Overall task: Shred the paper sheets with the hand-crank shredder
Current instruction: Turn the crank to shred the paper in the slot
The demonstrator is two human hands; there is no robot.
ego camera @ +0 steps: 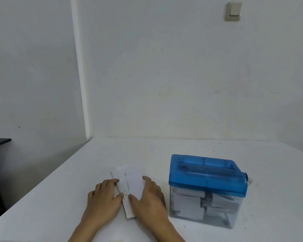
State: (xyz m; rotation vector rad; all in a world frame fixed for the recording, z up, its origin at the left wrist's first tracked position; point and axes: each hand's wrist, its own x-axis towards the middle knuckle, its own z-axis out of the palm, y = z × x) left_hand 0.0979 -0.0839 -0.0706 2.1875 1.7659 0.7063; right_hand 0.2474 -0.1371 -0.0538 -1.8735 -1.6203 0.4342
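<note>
Here, at the near edge of a white desk point(60, 198), a person's left hand point(103, 198) and right hand point(150, 199) flank a small stack of paper sheets point(131, 180) lying flat at six o'clock in the view. Each grip is loose and wide. Fingertips and thumbs touch the stack's long edges, the left from nine o'clock and the right from three o'clock, with its thumb on the top sheet. Neither hand is curled round the paper. Just beside the right hand, at three o'clock of the stack, stands the hand-crank shredder point(206, 187). Its blue lid point(206, 173) is seated on a clear bin point(191, 205) that already holds a heap of cut white pieces. What looks like the crank's pale knob point(249, 179) shows at the lid's right end, with no hand on it. By this showing, some shredding is done, but this stack has not yet been fed in or cranked through. Beyond, at one o'clock, a light switch point(233, 11) sits on the wall.
</note>
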